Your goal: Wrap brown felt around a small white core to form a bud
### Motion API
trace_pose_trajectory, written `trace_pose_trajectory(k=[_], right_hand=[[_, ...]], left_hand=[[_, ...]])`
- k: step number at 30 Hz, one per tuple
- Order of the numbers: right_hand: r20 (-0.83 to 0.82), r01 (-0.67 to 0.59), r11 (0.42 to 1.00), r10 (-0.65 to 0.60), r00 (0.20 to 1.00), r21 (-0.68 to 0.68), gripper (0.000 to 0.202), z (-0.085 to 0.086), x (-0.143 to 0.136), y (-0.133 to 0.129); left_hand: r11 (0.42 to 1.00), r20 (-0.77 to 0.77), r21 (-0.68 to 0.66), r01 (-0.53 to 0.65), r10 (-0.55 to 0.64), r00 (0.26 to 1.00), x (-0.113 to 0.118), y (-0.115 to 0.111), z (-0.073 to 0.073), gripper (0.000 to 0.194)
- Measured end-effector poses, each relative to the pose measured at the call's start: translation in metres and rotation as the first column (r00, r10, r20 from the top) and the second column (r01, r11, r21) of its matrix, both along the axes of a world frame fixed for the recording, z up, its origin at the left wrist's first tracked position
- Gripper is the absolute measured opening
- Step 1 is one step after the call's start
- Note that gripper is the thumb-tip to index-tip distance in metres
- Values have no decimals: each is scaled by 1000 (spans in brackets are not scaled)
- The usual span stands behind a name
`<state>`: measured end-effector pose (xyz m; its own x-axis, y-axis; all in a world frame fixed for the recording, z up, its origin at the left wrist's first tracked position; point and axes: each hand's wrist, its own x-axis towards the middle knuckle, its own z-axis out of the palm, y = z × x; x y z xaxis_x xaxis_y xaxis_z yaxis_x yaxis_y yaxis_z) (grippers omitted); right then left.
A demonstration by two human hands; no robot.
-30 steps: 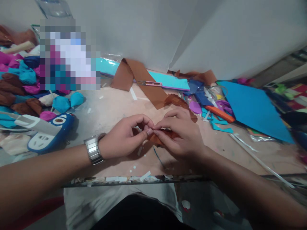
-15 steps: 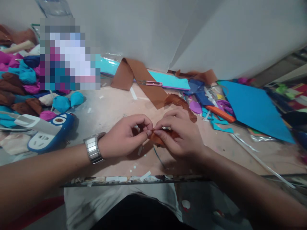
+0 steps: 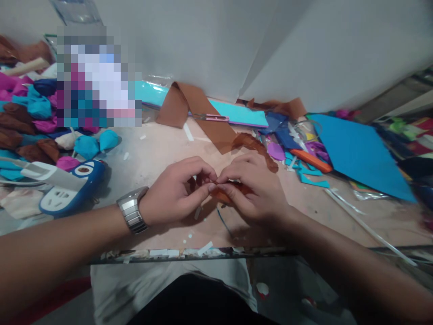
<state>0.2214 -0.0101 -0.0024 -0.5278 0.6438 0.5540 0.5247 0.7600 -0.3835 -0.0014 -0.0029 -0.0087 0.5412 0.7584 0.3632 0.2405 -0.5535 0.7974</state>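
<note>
Over the table's middle, my left hand and my right hand meet at the fingertips. Both pinch the edge of a brown crepe paper strip. Most of the held part is hidden under my right palm and fingers. From beyond my right hand a gathered, ruffled length of brown paper runs toward a flat brown strip, which folds over at the back; whether it joins the held part is hidden. A pink-handled cutter or small scissors lies on that flat strip. Under my hands a thin green wire rests on the tabletop.
At left stand a blue-and-white power strip with a plugged charger and a pile of coloured paper bundles. Rightward lie an orange box cutter, blue sheets and white strips. Turquoise paper lies along the wall.
Both hands stay pinched on the brown paper at nearly the same place. My left hand and wrist have shifted and turned very slightly; the things on the table have not moved.
</note>
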Motion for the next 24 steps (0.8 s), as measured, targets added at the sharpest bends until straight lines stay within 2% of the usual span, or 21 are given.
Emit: trace_pose_trajectory(k=[14,20,24], right_hand=[[9,83,996,-83,997,42,8,1,2,-1],[2,90,994,-90,996,56,8,0,2,0],[-7,95,993,-95,995,71,7,-1,3,0]], left_hand=[[999,48,52,0,-3,999,-2,3,-1,9],[985,33,171,-29,23,999,-2,2,-1,11],[981,35,195,-27,21,999,-2,2,-2,15]])
